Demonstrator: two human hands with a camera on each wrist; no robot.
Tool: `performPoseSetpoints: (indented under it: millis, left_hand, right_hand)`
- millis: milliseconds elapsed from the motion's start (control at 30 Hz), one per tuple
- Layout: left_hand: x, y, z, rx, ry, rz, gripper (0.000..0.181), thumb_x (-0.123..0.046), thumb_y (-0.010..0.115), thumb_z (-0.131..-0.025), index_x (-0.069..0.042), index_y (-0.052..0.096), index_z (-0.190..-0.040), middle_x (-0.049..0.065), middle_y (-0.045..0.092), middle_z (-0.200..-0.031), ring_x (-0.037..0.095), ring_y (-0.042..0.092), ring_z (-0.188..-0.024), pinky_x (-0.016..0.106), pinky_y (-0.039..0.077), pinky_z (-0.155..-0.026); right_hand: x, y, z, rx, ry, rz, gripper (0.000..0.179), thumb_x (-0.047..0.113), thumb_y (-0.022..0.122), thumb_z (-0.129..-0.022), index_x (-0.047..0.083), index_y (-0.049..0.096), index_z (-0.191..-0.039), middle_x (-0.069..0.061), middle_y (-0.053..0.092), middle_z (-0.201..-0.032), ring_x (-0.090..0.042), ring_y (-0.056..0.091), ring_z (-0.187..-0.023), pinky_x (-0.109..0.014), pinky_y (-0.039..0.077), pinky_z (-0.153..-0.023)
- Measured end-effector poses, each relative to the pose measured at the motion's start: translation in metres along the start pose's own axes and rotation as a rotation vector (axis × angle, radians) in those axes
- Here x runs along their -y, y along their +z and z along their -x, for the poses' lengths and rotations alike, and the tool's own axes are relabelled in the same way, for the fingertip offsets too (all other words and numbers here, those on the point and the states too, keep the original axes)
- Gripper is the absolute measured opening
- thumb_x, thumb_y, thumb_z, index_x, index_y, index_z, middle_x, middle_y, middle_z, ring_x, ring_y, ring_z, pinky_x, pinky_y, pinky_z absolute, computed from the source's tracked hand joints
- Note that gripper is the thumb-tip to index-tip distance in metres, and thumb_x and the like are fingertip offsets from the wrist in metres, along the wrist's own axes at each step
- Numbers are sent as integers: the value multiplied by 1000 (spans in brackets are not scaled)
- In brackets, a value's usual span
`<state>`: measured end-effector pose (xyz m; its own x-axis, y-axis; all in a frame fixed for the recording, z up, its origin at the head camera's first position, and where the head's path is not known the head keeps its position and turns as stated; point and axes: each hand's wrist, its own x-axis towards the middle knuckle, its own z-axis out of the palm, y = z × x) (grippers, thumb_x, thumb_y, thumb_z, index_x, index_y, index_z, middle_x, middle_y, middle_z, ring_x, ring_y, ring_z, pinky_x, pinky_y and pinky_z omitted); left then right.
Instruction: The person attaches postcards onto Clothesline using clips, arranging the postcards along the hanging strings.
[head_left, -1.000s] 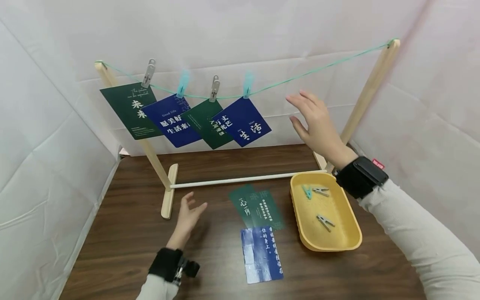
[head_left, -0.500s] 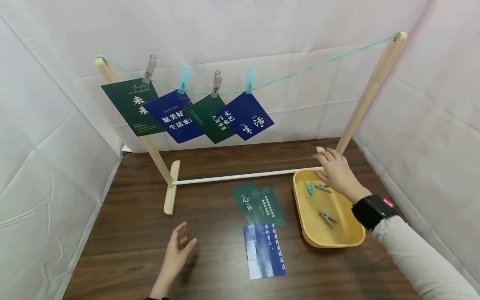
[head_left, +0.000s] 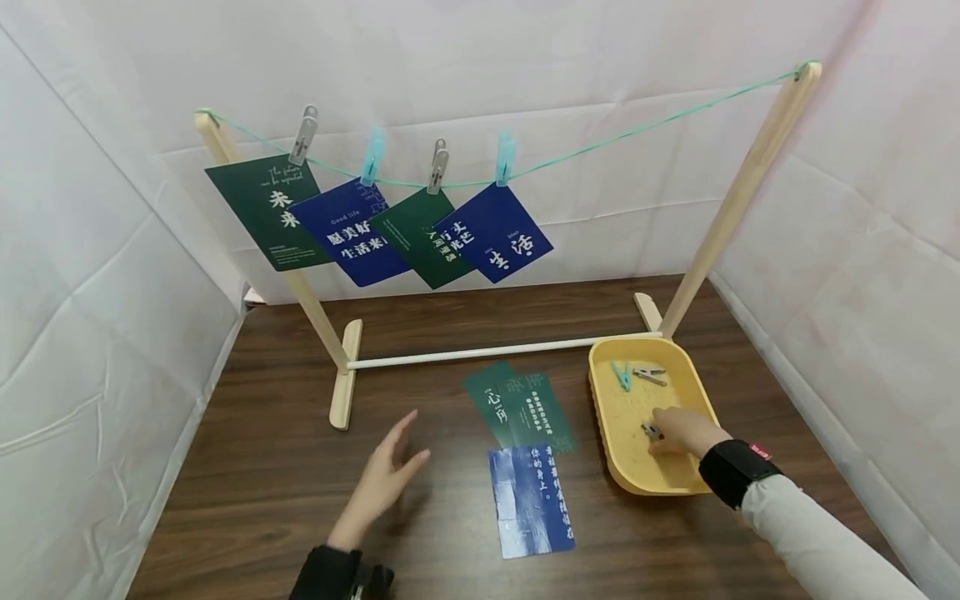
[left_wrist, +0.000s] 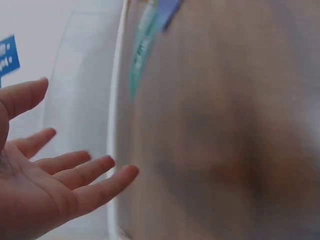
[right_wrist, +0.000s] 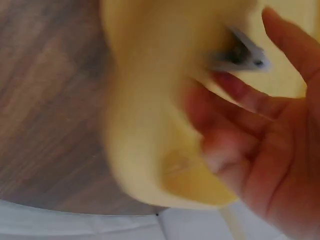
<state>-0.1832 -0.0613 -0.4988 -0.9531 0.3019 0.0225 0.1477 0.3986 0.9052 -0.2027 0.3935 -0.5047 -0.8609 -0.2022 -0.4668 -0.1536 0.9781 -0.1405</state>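
Observation:
My right hand [head_left: 686, 430] is inside the yellow basket [head_left: 600, 417], its fingers at a grey clothespin [head_left: 649, 431]. In the right wrist view the thumb stands apart from that clothespin [right_wrist: 245, 57], with the fingertips right beside it. A teal clothespin [head_left: 622, 376] and another grey clothespin [head_left: 650, 377] lie farther back in the basket. Fingers spread and holding nothing, my left hand [head_left: 381, 477] hovers over the table left of a blue card [head_left: 531, 504]. Two overlapping green cards [head_left: 546, 417] lie just behind the blue one.
A green string [head_left: 622, 136] runs between two wooden posts [head_left: 738, 200]. Several green and blue cards [head_left: 510, 229] hang from it at the left and middle, each under a clothespin [head_left: 506, 158]. A white rod [head_left: 480, 354] joins the posts low down.
My right hand has come down from beside the string into the basket, reaching the front grey clothespin. My left hand dipped toward me, then shifted right; it stays without anything in it.

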Motion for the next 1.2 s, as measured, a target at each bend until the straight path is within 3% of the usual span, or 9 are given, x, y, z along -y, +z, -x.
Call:
performPoseSetpoints:
  millis: [233, 433, 567, 700, 800, 900, 1000, 1033, 1200]
  left_hand:
    - [-35, 14, -72, -112, 192, -83, 48, -9, 58, -93, 0, 42, -138, 25, 49, -136, 42, 47, -123, 54, 40, -101]
    - [-35, 41, -126, -281, 262, -129, 25, -6, 51, -97, 0, 59, -119, 19, 66, -106, 30, 64, -96, 40, 54, -73]
    - [-25, 56, -143, -293, 168, -252, 13, -9, 64, -89, -3, 68, -101, 17, 59, -98, 24, 57, -79, 33, 48, -68]
    - [-8, 71, -155, -172, -24, -348, 23, -14, 73, -82, -3, 65, -101, 19, 52, -107, 31, 53, -91, 40, 47, -80]
    - [26, 89, -172, -110, -138, -417, 48, -33, 78, -78, -6, 60, -113, 22, 49, -119, 38, 49, -107, 46, 46, -85]
    - [38, 99, -184, -55, -271, -489, 78, -45, 81, -69, -6, 50, -129, 24, 42, -130, 42, 41, -117, 53, 44, -88]
    - [26, 101, -183, 7, -356, -549, 98, -47, 84, -64, -4, 37, -139, 27, 36, -136, 44, 36, -122, 57, 41, -90]
    - [8, 97, -178, 48, -405, -550, 101, -38, 86, -64, 0, 33, -141, 28, 33, -139, 45, 35, -125, 60, 40, -93]
    - [-14, 98, -166, 90, -438, -613, 101, -30, 87, -65, 2, 30, -141, 29, 34, -138, 44, 37, -122, 57, 42, -93]
  right_hand:
    - [2, 8, 7, -173, -59, 83, 18, 12, 65, -85, 5, 50, -78, -5, 50, -67, -19, 47, -60, -32, 36, -56]
    - [13, 10, 33, -510, -39, 17, 14, 13, 62, -88, 0, 59, -91, -6, 50, -72, -13, 43, -55, -28, 35, -47]
    - [17, 21, 67, -734, 3, -111, 26, 11, 55, -94, -2, 59, -117, -10, 50, -86, -7, 37, -56, -23, 32, -45]
    - [22, 40, 97, -926, 23, -302, 27, 8, 55, -94, -2, 58, -120, -7, 51, -86, 3, 34, -57, -20, 31, -44]
    - [28, 59, 109, -967, 52, -410, 26, 5, 58, -92, -4, 59, -117, -5, 53, -84, 7, 37, -60, -18, 34, -45]
    - [34, 74, 112, -947, 88, -466, 26, 5, 58, -92, -4, 59, -116, -5, 54, -84, 7, 39, -62, -18, 37, -47]
    - [38, 82, 114, -935, 106, -482, 26, 6, 58, -92, -3, 59, -117, -6, 54, -86, 7, 39, -62, -18, 37, -47]
    - [39, 83, 114, -937, 108, -487, 26, 6, 58, -92, -3, 59, -117, -6, 54, -86, 7, 40, -62, -18, 37, -47]
    - [42, 87, 117, -924, 117, -498, 26, 8, 57, -94, -2, 59, -118, -4, 54, -88, 7, 40, -64, -18, 38, -48]
